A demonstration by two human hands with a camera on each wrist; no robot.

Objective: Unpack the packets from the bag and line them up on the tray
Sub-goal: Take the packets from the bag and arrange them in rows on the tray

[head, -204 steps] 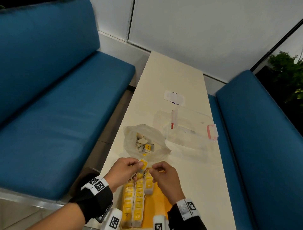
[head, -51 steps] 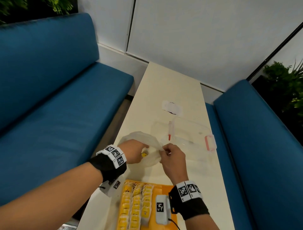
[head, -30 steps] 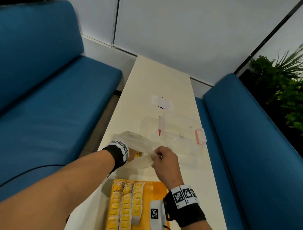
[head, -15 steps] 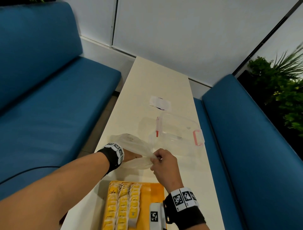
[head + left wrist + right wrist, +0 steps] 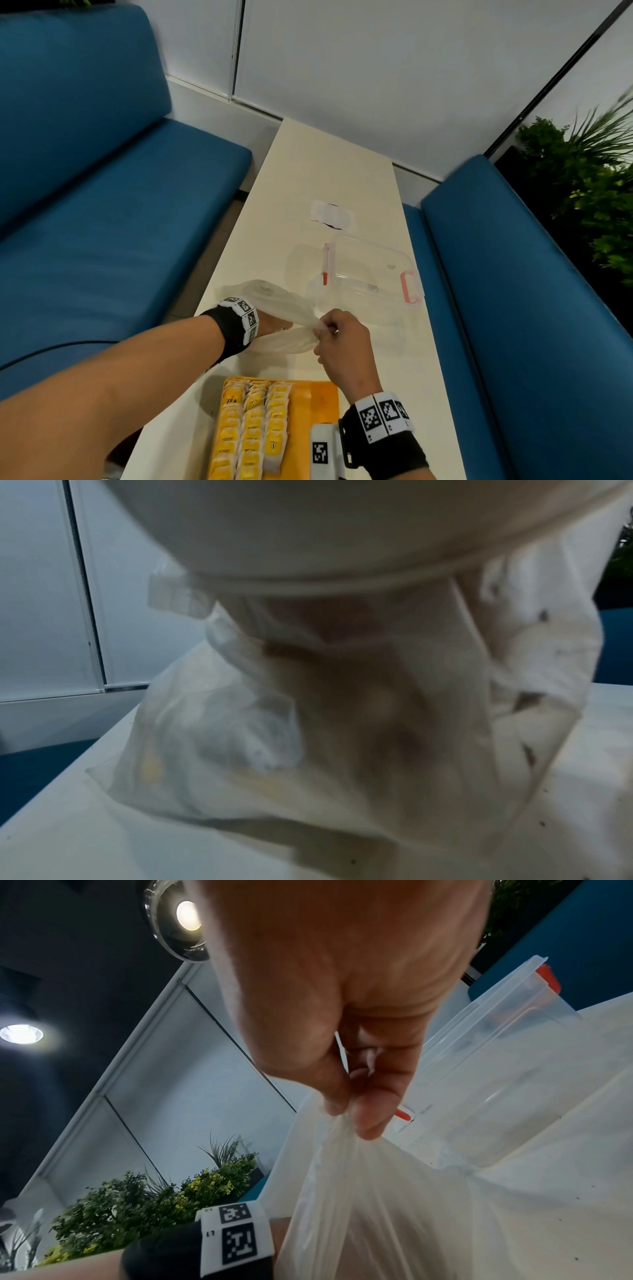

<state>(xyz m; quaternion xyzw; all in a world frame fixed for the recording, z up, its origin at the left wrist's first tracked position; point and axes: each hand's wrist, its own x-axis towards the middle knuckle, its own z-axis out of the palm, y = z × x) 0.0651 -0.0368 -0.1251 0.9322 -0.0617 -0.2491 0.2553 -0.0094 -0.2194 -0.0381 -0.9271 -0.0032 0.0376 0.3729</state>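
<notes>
A translucent white bag (image 5: 287,305) lies on the cream table (image 5: 325,164) just beyond the orange tray (image 5: 320,399). My left hand (image 5: 273,323) is thrust inside the bag up to the wrist, and its fingers are hidden. In the left wrist view the hand (image 5: 359,696) is only a dim shape behind the bag film (image 5: 212,723). My right hand (image 5: 322,329) pinches the bag's rim between thumb and fingers (image 5: 368,1118) and holds the bag (image 5: 394,1204) stretched. Yellow packets (image 5: 253,428) lie in three rows on the left part of the tray.
A clear plastic container (image 5: 370,270) with red clips stands right of the bag, close to my right hand; it also shows as the container (image 5: 496,1042). A white paper patch (image 5: 330,214) lies farther back. Blue benches (image 5: 102,240) flank the narrow table.
Earlier both hands were at the tray with a packet. Since then the left hand has gone into the bag, deeper over the last second, while the right hand keeps pinching the rim.
</notes>
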